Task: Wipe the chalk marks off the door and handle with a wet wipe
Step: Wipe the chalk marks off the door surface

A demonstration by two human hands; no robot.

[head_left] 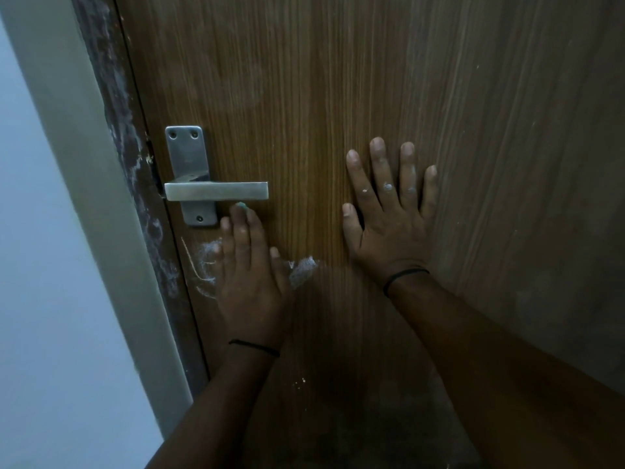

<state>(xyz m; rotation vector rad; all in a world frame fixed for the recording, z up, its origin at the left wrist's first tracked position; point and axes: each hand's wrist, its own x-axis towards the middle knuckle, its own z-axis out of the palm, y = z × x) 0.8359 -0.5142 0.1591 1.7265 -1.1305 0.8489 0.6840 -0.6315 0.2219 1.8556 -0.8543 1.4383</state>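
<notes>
Chalk smears show either side of your left hand, low and left of centre in the frame.

Your left hand (252, 279) lies flat on the door (338, 79) just under the handle (216, 191), fingers straight; a bit of the wet wipe (242, 205) peeks out at its fingertips. Your right hand (389, 211) is spread flat, well apart, holding nothing. Its knuckles carry chalk and could reprint it on the door. The chalk marks (302, 270) may only smear if the wipe slips from under your flat fingers.

Both flat on the door (338, 79) — left hand (252, 282) over chalk marks (206, 262), right hand (389, 211) apart.
</notes>
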